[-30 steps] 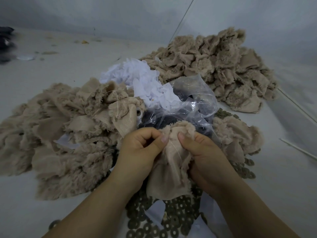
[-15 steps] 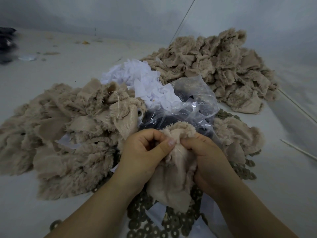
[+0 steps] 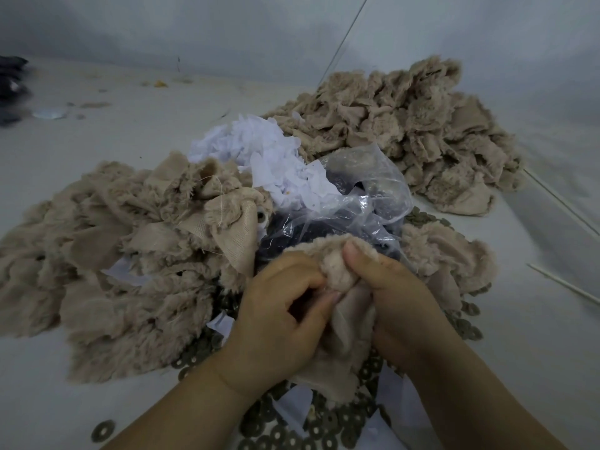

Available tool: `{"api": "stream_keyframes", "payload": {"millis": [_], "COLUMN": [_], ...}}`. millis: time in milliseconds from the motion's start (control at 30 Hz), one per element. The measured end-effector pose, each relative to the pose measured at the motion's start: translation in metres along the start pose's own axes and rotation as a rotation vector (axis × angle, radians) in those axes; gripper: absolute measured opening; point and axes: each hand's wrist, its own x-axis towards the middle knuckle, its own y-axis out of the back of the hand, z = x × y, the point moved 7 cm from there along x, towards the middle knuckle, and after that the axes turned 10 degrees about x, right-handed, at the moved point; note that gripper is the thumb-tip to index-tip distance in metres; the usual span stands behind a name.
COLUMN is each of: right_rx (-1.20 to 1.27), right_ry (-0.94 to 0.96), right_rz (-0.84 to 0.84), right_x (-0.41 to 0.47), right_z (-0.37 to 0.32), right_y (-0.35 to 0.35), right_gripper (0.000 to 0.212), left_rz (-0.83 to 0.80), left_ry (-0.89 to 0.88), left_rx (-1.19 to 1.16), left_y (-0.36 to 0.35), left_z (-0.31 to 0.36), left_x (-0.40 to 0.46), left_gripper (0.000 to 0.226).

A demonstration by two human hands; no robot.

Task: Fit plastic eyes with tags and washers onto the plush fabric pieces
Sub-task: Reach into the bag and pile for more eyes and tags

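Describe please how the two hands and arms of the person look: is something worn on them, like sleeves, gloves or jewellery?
Both arms are bare as far as the picture shows them; no sleeve reaches into view. The left hand and the right hand have no gloves, and no ring, watch or bracelet shows. The right thumb's nail is short and has no polish.

L hand (image 3: 279,315) + R hand (image 3: 394,298) pinch plush piece (image 3: 344,326) | washers (image 3: 292,427) below | bag (image 3: 367,193) behind

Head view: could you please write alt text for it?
Both hands, left and right, pinch a beige plush piece above scattered washers. Plush heaps, white tags and a clear bag lie behind.
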Motion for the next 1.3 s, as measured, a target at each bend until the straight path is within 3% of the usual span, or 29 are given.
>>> {"api": "stream_keyframes", "payload": {"millis": [100, 233, 367, 433, 567, 700, 900, 1033, 1167, 1300], "right_rx": [0.181, 0.165, 0.128, 0.069, -0.01, 0.015, 0.012, -0.085, -0.107, -0.013], "right_ry": [-0.052, -0.087, -0.101, -0.076, -0.038, -0.019, -0.061, -0.017, 0.023, -0.026], "right_rz": [-0.085, -0.058, -0.024, -0.02, -0.017, 0.081, 0.135, 0.02, -0.077, -0.04], "right_x": [-0.002, -0.002, -0.002, -0.002, 0.0, 0.003, 0.004, 0.003, 0.001, 0.002], "right_z": [-0.001, 0.002, 0.003, 0.002, 0.0, 0.001, 0.008, 0.003, 0.001, 0.005], "right_y": [-0.01, -0.009, -0.007, -0.004, 0.0, 0.007, 0.016, 0.007, -0.001, 0.0], "right_gripper": [0.048, 0.048, 0.047, 0.05, 0.038, 0.04, 0.058, 0.032, 0.04, 0.042], "left_rz": [0.113, 0.16, 0.118, 0.071, 0.066, 0.144, 0.2, 0.216, 0.198, 0.185], "left_ry": [-0.017, -0.023, -0.085, -0.053, 0.032, -0.004, -0.082, -0.146, -0.158, -0.038], "left_rx": [0.084, 0.113, 0.083, 0.003, -0.12, -0.002, 0.193, 0.227, 0.221, 0.16], "left_y": [0.009, 0.014, 0.01, 0.004, 0.004, 0.011, 0.014, 0.012, 0.01, 0.012], "left_z": [0.0, -0.001, 0.005, 0.004, -0.001, -0.001, 0.004, 0.009, 0.009, 0.004], "left_x": [-0.001, -0.002, -0.002, -0.002, 0.0, -0.002, -0.006, -0.007, -0.007, -0.003], "left_gripper": [0.02, 0.019, 0.019, 0.013, 0.025, 0.012, 0.016, 0.02, 0.018, 0.021]}}
